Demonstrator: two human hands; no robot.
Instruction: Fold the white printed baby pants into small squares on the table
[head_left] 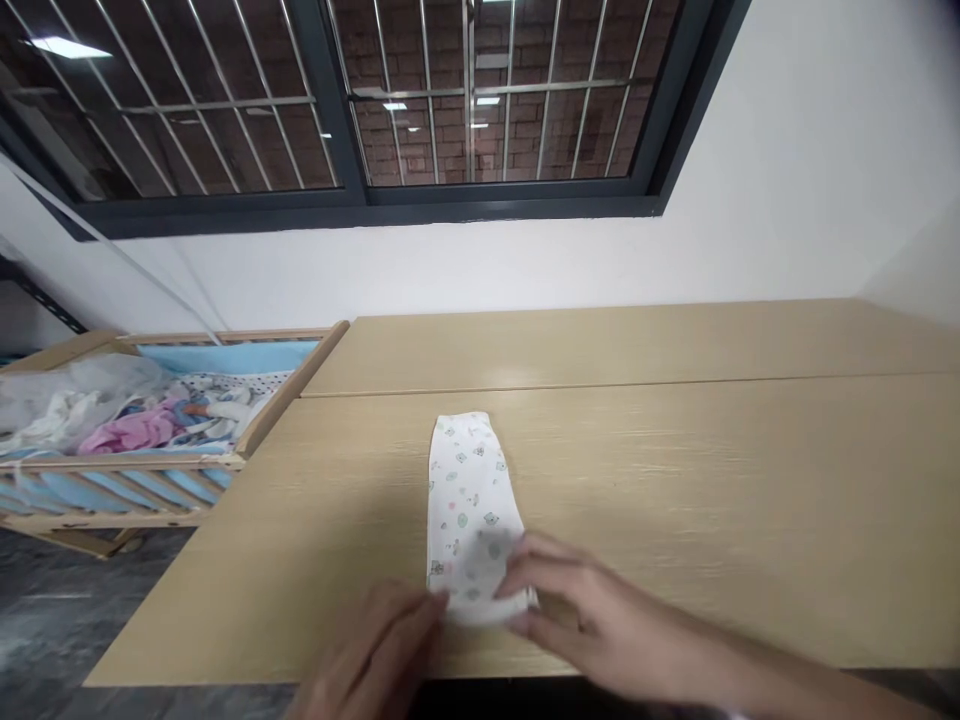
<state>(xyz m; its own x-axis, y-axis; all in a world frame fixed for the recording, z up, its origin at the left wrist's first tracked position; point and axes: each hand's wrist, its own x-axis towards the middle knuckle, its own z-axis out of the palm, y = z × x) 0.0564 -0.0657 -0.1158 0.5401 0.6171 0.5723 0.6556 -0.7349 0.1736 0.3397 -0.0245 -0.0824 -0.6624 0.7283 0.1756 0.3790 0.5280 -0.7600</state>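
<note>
A small white cloth with a tiny printed pattern [469,490] lies folded into a narrow strip on the light wooden table [675,470], running away from me. My right hand [581,615] rests on the near right corner of the cloth, fingers pinched on its edge. My left hand [375,655] touches the near left corner, fingers curled and blurred by motion.
A wooden crib [247,425] with blue lining stands to the left of the table, holding a heap of pink, white and patterned clothes [127,415]. A white wall and a barred window [375,100] are behind. Dark floor shows at the lower left.
</note>
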